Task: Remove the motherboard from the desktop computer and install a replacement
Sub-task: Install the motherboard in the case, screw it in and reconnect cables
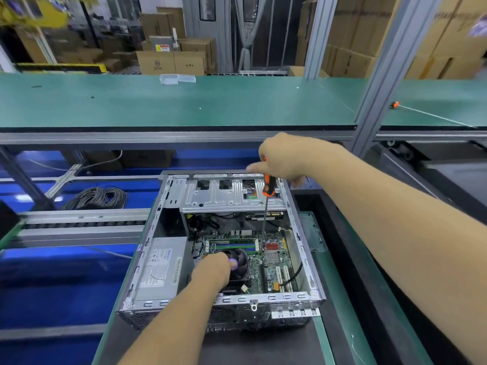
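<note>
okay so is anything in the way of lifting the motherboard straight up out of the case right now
Yes. The left hand rests on the cooler fan over the motherboard, the right hand's screwdriver tip stands on it, and the drive cage overhangs its far end.

I am seeing a screwdriver (268,187) showing an orange and black handle, a motherboard (266,262) showing green with a red patch and blue slots, a silver-grey case (303,248), a bench (184,101) glowing teal-green, brown cardboard boxes (171,61) and blue flooring (52,272) below.
</note>
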